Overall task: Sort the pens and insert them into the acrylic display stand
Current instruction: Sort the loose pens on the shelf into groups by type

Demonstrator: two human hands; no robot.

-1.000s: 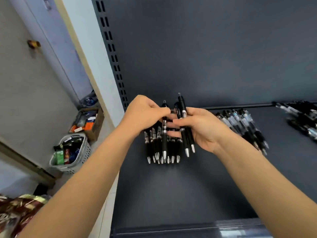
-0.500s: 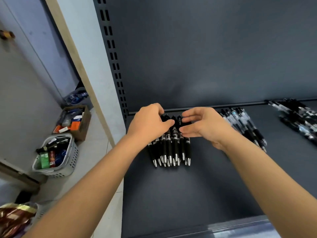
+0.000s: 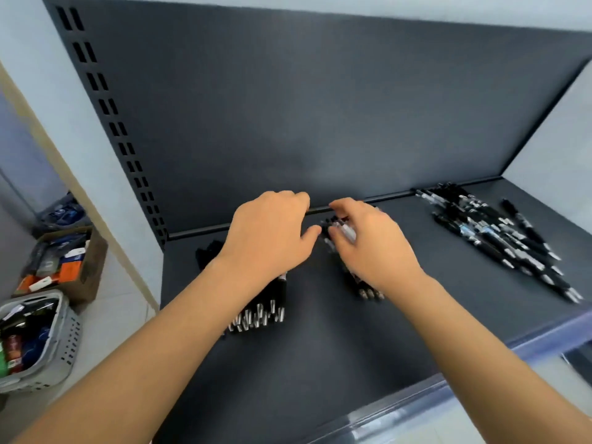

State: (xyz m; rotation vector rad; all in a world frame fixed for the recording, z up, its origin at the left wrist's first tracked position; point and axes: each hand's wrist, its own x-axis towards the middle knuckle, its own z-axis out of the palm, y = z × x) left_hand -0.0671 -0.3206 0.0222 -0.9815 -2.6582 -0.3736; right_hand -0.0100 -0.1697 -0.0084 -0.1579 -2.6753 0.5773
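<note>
Left hand (image 3: 269, 232) flat on black pens (image 3: 256, 315), fingers loosely spread; right hand (image 3: 368, 248) curled around clear pens (image 3: 344, 230).

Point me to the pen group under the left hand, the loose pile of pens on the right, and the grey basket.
Left pen group (image 3: 256, 317), head view, on the silver tips.
Right pile (image 3: 499, 238), head view, mid-pile on the barrels.
Basket (image 3: 69, 334), head view, on its perforated side wall.
</note>
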